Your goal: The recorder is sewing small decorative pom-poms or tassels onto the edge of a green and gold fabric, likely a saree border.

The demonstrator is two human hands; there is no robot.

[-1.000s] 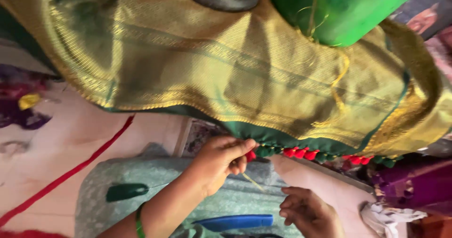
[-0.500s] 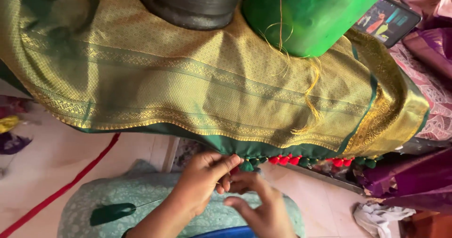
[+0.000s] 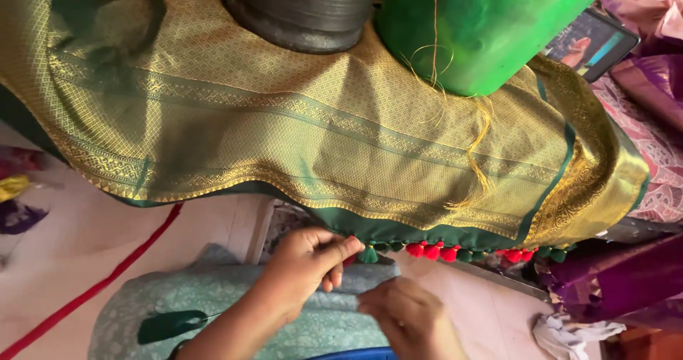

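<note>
A gold and green woven cloth (image 3: 299, 132) hangs over an edge, its lower green hem trimmed with small red and green tassels (image 3: 441, 250). My left hand (image 3: 306, 264) pinches the hem beside a green tassel (image 3: 368, 254). Just below and to the right, my right hand (image 3: 409, 317) has its fingers drawn together; whether it holds a thread or needle is hidden. Loose gold threads (image 3: 478, 146) trail down over the cloth from above.
A dark round pot (image 3: 302, 8) and a green plastic container (image 3: 484, 25) weigh down the cloth's top. A tablet screen (image 3: 589, 41) lies at the upper right beside pink and purple fabrics (image 3: 640, 274). A pale green patterned cloth (image 3: 213, 310) covers my lap.
The view has shifted so the cloth sits lower. My right hand rose from the lap toward the hem, close under my left hand, which stays pinched at the tassel row.
</note>
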